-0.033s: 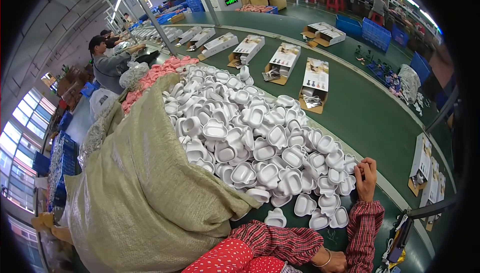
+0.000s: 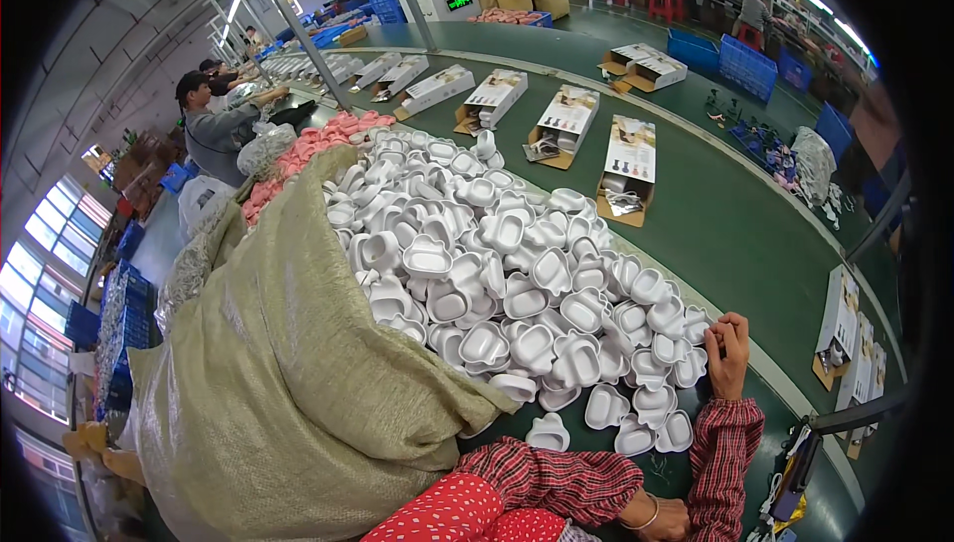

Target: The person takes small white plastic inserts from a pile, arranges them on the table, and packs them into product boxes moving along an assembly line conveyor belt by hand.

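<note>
White dishes [image 2: 527, 296] heap just left of the right hand [image 2: 729, 355], the nearer one; its fingers half curl, grip unclear from here. Left hand [image 2: 658, 518] lies behind them, fingers hidden.

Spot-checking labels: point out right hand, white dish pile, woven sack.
Right hand [image 2: 728, 358]: head view, middle of the hand.
White dish pile [image 2: 525, 297]: head view, a dish near its middle.
Woven sack [image 2: 288, 343]: head view, its side.

Downward head-worn fisheye view
</note>
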A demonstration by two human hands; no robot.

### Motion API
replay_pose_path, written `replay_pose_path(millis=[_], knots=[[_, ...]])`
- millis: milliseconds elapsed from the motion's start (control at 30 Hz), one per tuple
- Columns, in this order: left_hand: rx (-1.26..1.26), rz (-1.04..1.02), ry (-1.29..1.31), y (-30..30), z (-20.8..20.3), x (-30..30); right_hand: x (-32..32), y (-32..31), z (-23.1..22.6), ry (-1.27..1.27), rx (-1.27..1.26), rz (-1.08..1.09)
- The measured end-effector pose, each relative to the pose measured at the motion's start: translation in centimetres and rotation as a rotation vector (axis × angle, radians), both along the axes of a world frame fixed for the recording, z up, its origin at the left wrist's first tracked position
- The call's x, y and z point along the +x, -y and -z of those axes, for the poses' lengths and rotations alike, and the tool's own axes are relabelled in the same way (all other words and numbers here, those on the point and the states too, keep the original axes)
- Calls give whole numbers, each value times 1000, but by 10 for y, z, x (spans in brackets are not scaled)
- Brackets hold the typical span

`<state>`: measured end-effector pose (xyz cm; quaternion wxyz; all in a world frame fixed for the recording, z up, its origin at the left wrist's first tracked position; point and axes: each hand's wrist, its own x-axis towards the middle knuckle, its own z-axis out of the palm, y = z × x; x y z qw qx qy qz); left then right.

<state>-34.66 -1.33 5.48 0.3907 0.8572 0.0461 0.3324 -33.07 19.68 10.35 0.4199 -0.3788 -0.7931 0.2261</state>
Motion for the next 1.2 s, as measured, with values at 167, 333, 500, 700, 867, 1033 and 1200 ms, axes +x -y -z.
replay_pose_path(millis=[167, 333, 500, 700, 867, 1033, 1200], knots=[[-4, -4, 16, 2, -2, -4, -2, 5, -3, 4, -15, 2], [-1, 37, 36, 3, -9, -8, 4, 11, -9, 27, 22, 4], [9, 52, 0, 1, -15, -7, 19, 11, -4, 66, 30, 39], [-28, 112, -147, -17, -29, -29, 12, -2, 11, 36, 51, -101], [-24, 137, -109, -19, -29, -27, 17, 1, 13, 54, 62, 19], [-54, 112, -142, -17, -29, -24, 22, -14, 5, 93, 39, 88], [-137, 90, -175, -15, -24, -26, 4, -69, -11, 196, -2, 83]])
